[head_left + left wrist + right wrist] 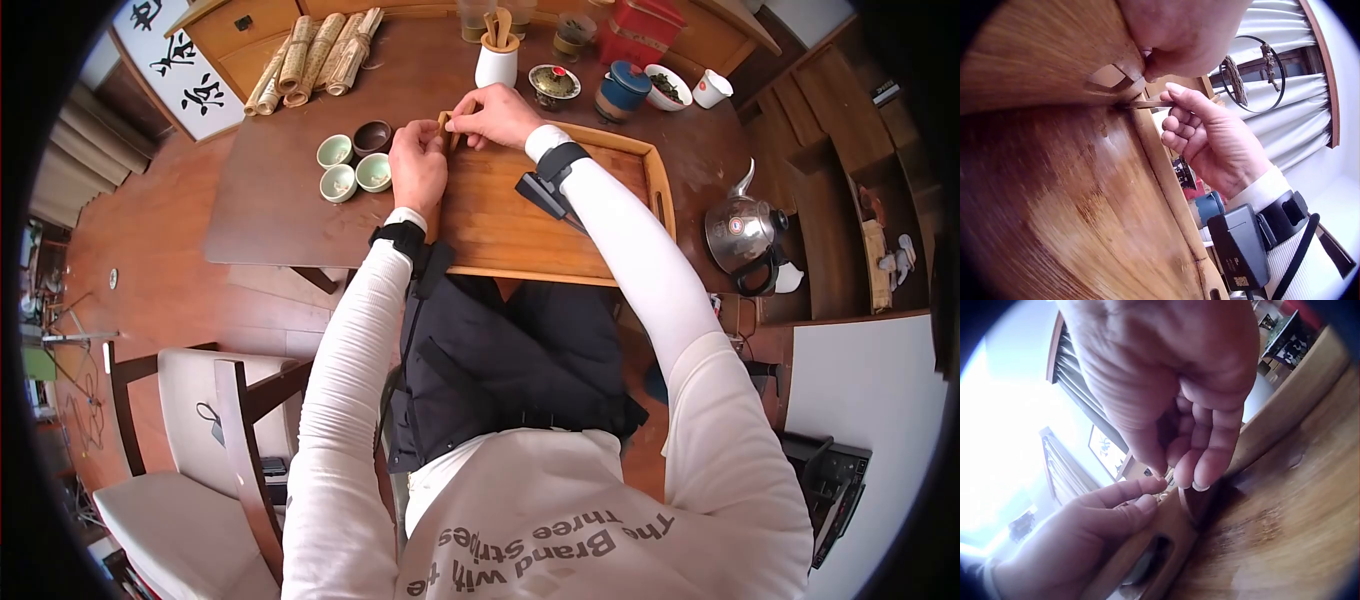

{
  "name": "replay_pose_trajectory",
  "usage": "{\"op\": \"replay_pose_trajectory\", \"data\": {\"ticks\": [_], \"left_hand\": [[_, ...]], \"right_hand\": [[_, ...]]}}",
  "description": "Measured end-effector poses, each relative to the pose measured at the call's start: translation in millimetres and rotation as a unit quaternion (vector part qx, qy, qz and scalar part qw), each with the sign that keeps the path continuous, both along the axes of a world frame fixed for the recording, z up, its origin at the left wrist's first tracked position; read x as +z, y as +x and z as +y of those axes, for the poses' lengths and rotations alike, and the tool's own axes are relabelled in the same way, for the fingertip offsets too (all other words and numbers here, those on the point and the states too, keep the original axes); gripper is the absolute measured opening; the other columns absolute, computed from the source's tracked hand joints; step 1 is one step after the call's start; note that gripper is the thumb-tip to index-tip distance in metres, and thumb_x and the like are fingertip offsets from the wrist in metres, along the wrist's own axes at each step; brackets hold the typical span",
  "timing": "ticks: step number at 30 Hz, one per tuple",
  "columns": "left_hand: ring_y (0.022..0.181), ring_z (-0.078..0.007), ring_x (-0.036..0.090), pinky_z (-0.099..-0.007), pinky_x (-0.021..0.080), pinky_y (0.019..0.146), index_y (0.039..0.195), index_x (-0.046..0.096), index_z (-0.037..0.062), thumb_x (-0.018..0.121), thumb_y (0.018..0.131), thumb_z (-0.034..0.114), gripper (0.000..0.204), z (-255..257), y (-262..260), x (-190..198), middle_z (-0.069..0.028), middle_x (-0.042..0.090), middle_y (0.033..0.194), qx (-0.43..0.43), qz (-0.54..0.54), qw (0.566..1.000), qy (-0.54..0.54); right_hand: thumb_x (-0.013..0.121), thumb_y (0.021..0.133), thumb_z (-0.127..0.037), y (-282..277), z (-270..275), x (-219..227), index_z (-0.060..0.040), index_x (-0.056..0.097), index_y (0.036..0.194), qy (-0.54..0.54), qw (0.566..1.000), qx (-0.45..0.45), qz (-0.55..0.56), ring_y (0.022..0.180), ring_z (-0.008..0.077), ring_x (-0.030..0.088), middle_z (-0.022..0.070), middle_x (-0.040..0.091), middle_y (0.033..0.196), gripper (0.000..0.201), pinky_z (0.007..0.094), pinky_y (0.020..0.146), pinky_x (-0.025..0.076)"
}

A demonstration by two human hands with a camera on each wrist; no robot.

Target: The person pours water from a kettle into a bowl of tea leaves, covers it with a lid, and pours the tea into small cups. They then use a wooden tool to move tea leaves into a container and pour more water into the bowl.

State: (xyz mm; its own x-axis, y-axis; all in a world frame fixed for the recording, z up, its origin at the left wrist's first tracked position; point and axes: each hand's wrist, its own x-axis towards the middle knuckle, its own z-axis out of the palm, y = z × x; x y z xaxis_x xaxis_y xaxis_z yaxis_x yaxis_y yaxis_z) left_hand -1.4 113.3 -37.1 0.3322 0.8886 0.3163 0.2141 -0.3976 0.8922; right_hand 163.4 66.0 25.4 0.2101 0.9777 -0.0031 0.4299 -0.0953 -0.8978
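Observation:
A wooden tray (545,225) with raised sides lies on the dark table, close in front of the person. At its far left corner both hands meet. The left hand (418,165) grips the tray's left side wall, thumb and forefinger at the rim beside the slotted handle (1159,550). Just across from it, the right hand (495,115) pinches a thin wooden piece (1147,105) between thumb and fingers, its end at the tray's inner corner. In the right wrist view, the fingertips (1200,472) hide the upper part of this piece.
Left of the tray stand small pale green cups (339,182) and a dark cup (373,137). Bamboo rolls (318,60) lie farther back. Behind the tray are a white utensil holder (496,65), a lidded bowl (553,85) and a blue jar (625,90). A metal kettle (740,230) stands right.

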Motion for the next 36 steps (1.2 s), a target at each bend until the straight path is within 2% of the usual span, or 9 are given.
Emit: {"op": "replay_pose_trajectory", "data": {"ticks": [2, 5, 7, 14, 18, 20, 21, 24, 36], "left_hand": [[0.092, -0.0331, 0.066, -0.0417, 0.054, 0.083, 0.106, 0.069, -0.0019, 0.066, 0.087, 0.000, 0.020, 3, 0, -2, -0.0185, 0.067, 0.100, 0.003, -0.002, 1.000, 0.019], [0.091, -0.0325, 0.066, -0.0409, 0.054, 0.082, 0.106, 0.069, -0.0009, 0.067, 0.086, 0.000, 0.020, 7, 1, -11, -0.0176, 0.067, 0.098, -0.006, -0.024, 0.999, 0.030], [0.091, -0.0308, 0.066, -0.0397, 0.054, 0.082, 0.106, 0.069, -0.0005, 0.067, 0.087, 0.000, 0.019, 7, 0, -10, -0.0165, 0.067, 0.098, -0.012, -0.020, 0.999, 0.029], [0.092, -0.0285, 0.067, -0.0380, 0.054, 0.083, 0.109, 0.071, 0.0003, 0.067, 0.089, 0.004, 0.021, 12, -1, -11, -0.0155, 0.068, 0.101, -0.019, -0.001, 1.000, 0.002], [0.095, -0.0280, 0.067, -0.0376, 0.054, 0.085, 0.109, 0.071, 0.0006, 0.067, 0.089, 0.005, 0.021, 13, 0, -11, -0.0150, 0.068, 0.103, -0.018, 0.007, 1.000, 0.003], [0.096, -0.0280, 0.068, -0.0374, 0.054, 0.087, 0.109, 0.071, 0.0007, 0.066, 0.089, 0.005, 0.021, 14, -1, -11, -0.0157, 0.069, 0.105, -0.013, 0.022, 1.000, 0.012], [0.096, -0.0280, 0.068, -0.0374, 0.054, 0.087, 0.109, 0.071, 0.0007, 0.066, 0.089, 0.005, 0.021, 14, -1, -11, -0.0157, 0.069, 0.105, -0.015, 0.024, 1.000, 0.011], [0.097, -0.0280, 0.068, -0.0377, 0.054, 0.087, 0.110, 0.071, 0.0003, 0.067, 0.088, 0.006, 0.022, 12, -2, -8, -0.0161, 0.070, 0.104, -0.010, 0.031, 0.999, 0.000], [0.100, -0.0297, 0.068, -0.0390, 0.053, 0.090, 0.109, 0.071, 0.0006, 0.066, 0.089, 0.007, 0.022, 12, -2, -9, -0.0163, 0.070, 0.105, -0.008, 0.030, 0.999, 0.027]], "right_hand": [[0.078, 0.084, -0.025, 1, -1, 5, 0.0002, 0.075, 0.094, -0.040, 0.996, -0.009, -0.083, 0.059, 0.0139, 0.067, 0.0093, 0.072, 0.074, 0.027, 0.0298, 0.056, 0.055], [0.075, 0.086, -0.025, 23, -17, 6, -0.0001, 0.075, 0.094, 0.007, 0.983, 0.002, -0.182, 0.054, 0.0123, 0.063, 0.0059, 0.070, 0.069, 0.026, 0.0282, 0.052, 0.050], [0.072, 0.084, -0.024, 43, -39, 11, -0.0002, 0.075, 0.093, -0.043, 0.990, -0.011, -0.133, 0.053, 0.0136, 0.064, 0.0082, 0.071, 0.070, 0.025, 0.0298, 0.055, 0.053], [0.070, 0.087, -0.022, 147, -154, 25, 0.0021, 0.073, 0.090, -0.138, 0.956, -0.131, -0.224, 0.052, 0.0145, 0.066, 0.0077, 0.069, 0.067, 0.025, 0.0298, 0.050, 0.054], [0.071, 0.089, -0.025, 154, -193, 45, 0.0002, 0.073, 0.091, -0.156, 0.941, -0.170, -0.247, 0.056, 0.0144, 0.067, 0.0076, 0.069, 0.068, 0.026, 0.0310, 0.057, 0.055], [0.071, 0.090, -0.029, 153, -198, 51, -0.0013, 0.074, 0.094, -0.120, 0.936, -0.174, -0.282, 0.070, 0.0206, 0.072, 0.0098, 0.072, 0.073, 0.028, 0.0350, 0.072, 0.056], [0.071, 0.090, -0.029, 156, -198, 49, -0.0013, 0.074, 0.094, -0.121, 0.936, -0.175, -0.281, 0.070, 0.0206, 0.072, 0.0098, 0.072, 0.073, 0.028, 0.0350, 0.072, 0.056], [0.065, 0.090, -0.027, 162, -189, 39, -0.0017, 0.073, 0.096, -0.032, 0.917, -0.125, -0.378, 0.086, 0.0355, 0.071, 0.0142, 0.074, 0.083, 0.028, 0.0418, 0.082, 0.055], [0.063, 0.087, -0.019, 164, -166, 38, 0.0024, 0.072, 0.087, -0.115, 0.882, -0.066, -0.452, 0.089, 0.0386, 0.070, 0.0230, 0.072, 0.087, 0.023, 0.0446, 0.082, 0.055]]}}
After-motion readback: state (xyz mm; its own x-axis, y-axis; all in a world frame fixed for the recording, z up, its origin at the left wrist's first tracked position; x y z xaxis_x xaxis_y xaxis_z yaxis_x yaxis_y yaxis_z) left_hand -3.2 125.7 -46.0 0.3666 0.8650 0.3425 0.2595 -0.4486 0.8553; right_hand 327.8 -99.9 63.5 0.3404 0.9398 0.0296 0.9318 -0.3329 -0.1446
